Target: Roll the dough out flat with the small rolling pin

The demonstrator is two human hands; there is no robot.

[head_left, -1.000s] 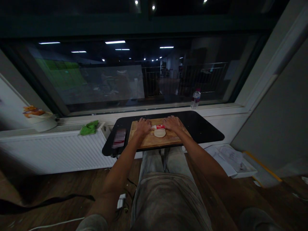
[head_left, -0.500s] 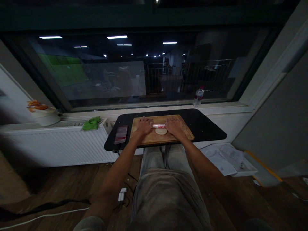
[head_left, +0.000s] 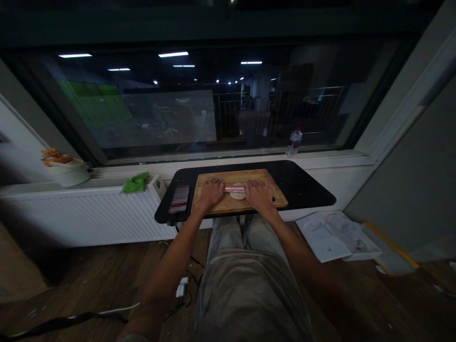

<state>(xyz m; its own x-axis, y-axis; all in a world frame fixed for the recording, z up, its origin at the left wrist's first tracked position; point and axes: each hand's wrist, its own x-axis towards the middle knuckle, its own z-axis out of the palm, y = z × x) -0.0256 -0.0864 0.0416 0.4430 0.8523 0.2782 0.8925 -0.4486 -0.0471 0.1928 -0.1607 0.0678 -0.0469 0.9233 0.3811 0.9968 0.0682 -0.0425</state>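
Note:
A pale, flat round of dough lies on a wooden cutting board. Across the dough rests a slim, shiny roller with red and white markings. My left hand is over the roller's left end and my right hand over its right end. Both hands press down from above, fingers curved over the ends, which are hidden beneath them. The dough's far and near edges show on either side of the roller.
The board sits on a black tabletop with rounded corners. A blurred-out phone-like item lies left of it. On the radiator is a green cloth; on the sill, a bottle. An open white box lies low at right.
The roller has come toward me, from the dough's far edge to across its middle, and has turned so less red shows. Both hands moved with it.

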